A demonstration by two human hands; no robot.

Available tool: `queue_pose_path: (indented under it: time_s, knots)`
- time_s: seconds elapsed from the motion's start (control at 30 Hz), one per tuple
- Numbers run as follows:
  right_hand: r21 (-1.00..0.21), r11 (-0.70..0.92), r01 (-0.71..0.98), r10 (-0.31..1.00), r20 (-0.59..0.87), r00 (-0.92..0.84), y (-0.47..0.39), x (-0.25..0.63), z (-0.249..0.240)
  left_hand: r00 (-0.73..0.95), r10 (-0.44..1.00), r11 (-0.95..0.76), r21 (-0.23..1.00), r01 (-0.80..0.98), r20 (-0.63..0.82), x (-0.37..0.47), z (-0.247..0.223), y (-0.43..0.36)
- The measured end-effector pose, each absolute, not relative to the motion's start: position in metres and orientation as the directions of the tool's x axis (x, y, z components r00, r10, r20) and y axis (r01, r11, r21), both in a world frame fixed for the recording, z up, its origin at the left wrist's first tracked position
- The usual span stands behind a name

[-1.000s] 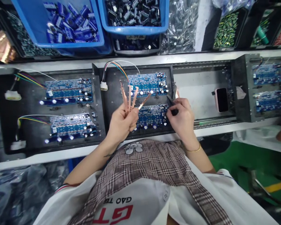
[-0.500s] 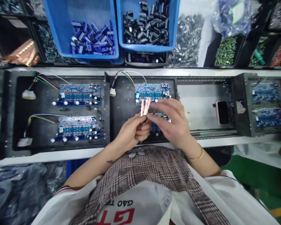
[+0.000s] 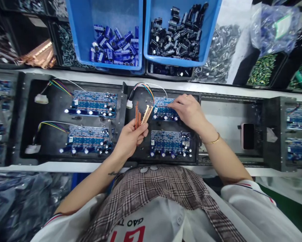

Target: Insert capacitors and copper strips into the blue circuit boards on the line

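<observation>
Head view: left hand (image 3: 130, 136) fingers wrap fanned, flat copper-coloured metal strips (image 3: 146, 116), while right hand (image 3: 188, 112) fingertips pinch together, any held piece indiscernible, at the blue rectangular circuit board (image 3: 161, 110) below them; loosening the left grip could drop strips onto that board.

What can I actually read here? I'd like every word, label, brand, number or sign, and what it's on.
"GAO T": on the shirt, upside down in this view; the apron seems to hide the rest.
Red lettering near it on the shirt: cut off, not readable.
White labels on the circuit boards: too small.
Pale markings on the blue capacitors: too small.
Green-and-white label on the plastic bag: blurred.
</observation>
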State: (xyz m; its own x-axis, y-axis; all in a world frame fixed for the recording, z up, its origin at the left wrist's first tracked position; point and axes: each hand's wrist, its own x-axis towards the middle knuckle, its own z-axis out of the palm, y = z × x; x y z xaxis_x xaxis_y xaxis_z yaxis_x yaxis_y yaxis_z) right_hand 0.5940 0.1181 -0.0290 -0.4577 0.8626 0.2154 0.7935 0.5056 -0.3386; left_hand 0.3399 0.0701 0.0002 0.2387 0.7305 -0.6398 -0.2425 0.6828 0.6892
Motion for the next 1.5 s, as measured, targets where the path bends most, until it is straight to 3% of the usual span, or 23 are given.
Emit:
queue_pose_path:
  time_s: [0.27,0.43,0.6,0.67,0.83,1.17,1.23,1.3,1.4,1.5]
  knots:
    - [-0.335,0.484,0.808,0.874,0.214,-0.435,0.117,0.599,-0.04,0.223,0.753,0.658,0.712,-0.245,-0.619,0.343,0.003,0.067]
    - [-0.338,0.476,0.812,0.876,0.263,-0.404,0.102,0.581,-0.008,0.263,0.74,0.672,0.679,-0.295,-0.619,0.344,0.012,0.063]
    - [-0.336,0.72,0.607,0.691,0.433,-0.579,0.079,0.565,0.032,0.493,0.588,0.805,0.524,-0.279,-0.642,0.352,0.026,0.061]
    - [-0.329,0.728,0.602,0.682,0.442,-0.583,0.077,0.574,0.031,0.469,0.605,0.789,0.563,-0.246,-0.643,0.352,0.025,0.063]
    - [-0.334,0.529,0.78,0.84,0.335,-0.427,0.085,0.606,-0.007,0.22,0.801,0.589,0.799,-0.122,-0.557,0.347,0.007,0.069]
    - [-0.347,0.46,0.817,0.888,0.197,-0.417,0.083,0.603,-0.026,0.224,0.811,0.574,0.808,-0.129,-0.541,0.346,0.008,0.051]
    - [-0.413,0.396,0.82,0.918,0.186,-0.349,0.08,0.596,-0.015,0.216,0.819,0.565,0.812,-0.144,-0.531,0.348,0.009,0.048]
    - [-0.591,0.325,0.738,0.945,0.168,-0.281,0.074,0.58,0.0,0.219,0.834,0.541,0.827,-0.149,-0.506,0.352,0.01,0.045]
    - [-0.902,0.178,0.393,0.97,0.095,-0.222,0.058,0.551,0.023,0.288,0.843,0.504,0.854,-0.127,-0.455,0.36,0.015,0.039]
    - [-0.994,0.034,0.103,0.996,0.025,-0.082,0.041,0.533,0.034,0.341,0.837,0.485,0.869,-0.099,-0.429,0.359,0.021,0.035]
